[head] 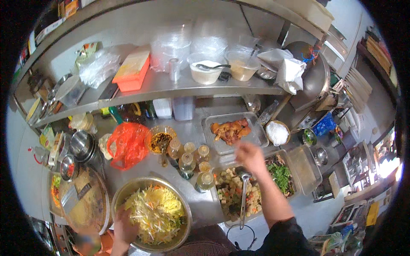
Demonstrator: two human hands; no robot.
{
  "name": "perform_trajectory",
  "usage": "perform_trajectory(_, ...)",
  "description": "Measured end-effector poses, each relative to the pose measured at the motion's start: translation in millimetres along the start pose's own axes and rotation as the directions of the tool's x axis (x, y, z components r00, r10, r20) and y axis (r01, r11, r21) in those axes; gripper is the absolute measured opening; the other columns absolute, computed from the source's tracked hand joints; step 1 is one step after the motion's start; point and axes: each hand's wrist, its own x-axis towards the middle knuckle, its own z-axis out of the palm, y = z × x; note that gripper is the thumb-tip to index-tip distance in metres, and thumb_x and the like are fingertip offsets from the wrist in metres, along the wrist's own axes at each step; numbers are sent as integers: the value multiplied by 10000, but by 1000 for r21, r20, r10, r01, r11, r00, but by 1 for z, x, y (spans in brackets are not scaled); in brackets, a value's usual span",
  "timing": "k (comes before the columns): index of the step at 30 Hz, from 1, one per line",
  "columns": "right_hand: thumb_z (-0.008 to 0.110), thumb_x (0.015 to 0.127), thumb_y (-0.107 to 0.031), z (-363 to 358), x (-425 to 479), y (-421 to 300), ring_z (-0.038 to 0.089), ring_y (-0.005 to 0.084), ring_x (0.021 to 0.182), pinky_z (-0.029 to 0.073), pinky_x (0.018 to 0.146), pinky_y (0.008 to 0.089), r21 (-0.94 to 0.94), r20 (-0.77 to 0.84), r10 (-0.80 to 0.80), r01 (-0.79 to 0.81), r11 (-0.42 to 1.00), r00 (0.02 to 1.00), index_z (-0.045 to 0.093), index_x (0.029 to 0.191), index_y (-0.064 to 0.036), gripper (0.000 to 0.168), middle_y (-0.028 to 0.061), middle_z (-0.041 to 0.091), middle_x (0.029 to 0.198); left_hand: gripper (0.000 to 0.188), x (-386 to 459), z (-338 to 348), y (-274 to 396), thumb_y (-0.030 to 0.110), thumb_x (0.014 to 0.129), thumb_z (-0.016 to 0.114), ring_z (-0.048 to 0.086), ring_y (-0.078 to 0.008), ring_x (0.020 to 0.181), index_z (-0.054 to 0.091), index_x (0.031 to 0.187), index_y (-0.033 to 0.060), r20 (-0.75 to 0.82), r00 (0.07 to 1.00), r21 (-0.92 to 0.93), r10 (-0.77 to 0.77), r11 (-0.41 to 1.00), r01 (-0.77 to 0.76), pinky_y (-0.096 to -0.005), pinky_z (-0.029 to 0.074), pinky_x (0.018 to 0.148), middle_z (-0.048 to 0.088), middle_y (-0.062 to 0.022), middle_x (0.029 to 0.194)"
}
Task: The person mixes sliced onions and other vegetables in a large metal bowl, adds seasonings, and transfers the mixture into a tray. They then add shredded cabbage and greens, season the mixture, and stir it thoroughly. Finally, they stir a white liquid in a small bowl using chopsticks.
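A wide metal bowl (186, 224) of shredded vegetables (153, 214), with pale bean sprouts and yellow shreds on top, stands at the front. My left hand (125, 225) lies over its left rim, fingers at the edge of the shreds. Blur hides whether those fingers grip the rim. My right hand (250, 159) reaches forward, its fingers curled and blurred by motion. Just beyond it, browned meat pieces (231, 130) rest in a clear plastic tray (209, 144). Below the right hand, a metal ladle (244, 195) lies across a container of diced food (237, 200).
A round chopping board (91, 204) with a cleaver (71, 199) is at left. Seasoning bottles (187, 164) and a red plastic bag (129, 145) stand mid-counter. Chopped greens (279, 177) and a bowl of white granules (277, 132) are at right. A metal shelf (179, 91) overhangs the back.
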Motion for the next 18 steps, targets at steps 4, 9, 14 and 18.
perform_trajectory(4,667,879,-280,-25,121,-93,662,223,640,515,604,349,-110,-272,-331,312,944,904,631,1149,-29,371,171,681,784,616,-52,-13,-2,145,731,697,519,-334,1138,487,1301,39,-83,850,-392,-521,801,453,-457,467,948,529,-180,1238)
perform_trajectory(9,651,842,-315,-39,245,-118,661,371,893,517,817,437,-375,-206,-399,304,876,893,700,1024,-52,323,213,687,929,499,-95,54,-58,49,831,593,539,-305,1085,486,1317,84,375,692,-913,-617,-119,390,-440,497,904,561,-123,1196)
perform_trajectory(14,660,786,-201,-30,243,-143,664,363,864,521,805,431,-454,-227,-526,389,802,819,715,935,-45,223,197,691,898,471,-74,26,-15,-27,798,566,562,-307,1047,530,1257,73,325,628,-943,-707,-189,275,-441,502,886,592,-107,1155)
perform_trajectory(18,646,790,-178,-31,248,-154,661,369,849,522,777,443,-431,-114,-651,553,713,751,699,906,-39,189,199,685,889,516,-70,-62,64,20,770,564,564,-331,1062,517,1282,54,226,566,-965,-793,-102,242,-463,484,914,587,-124,1196)
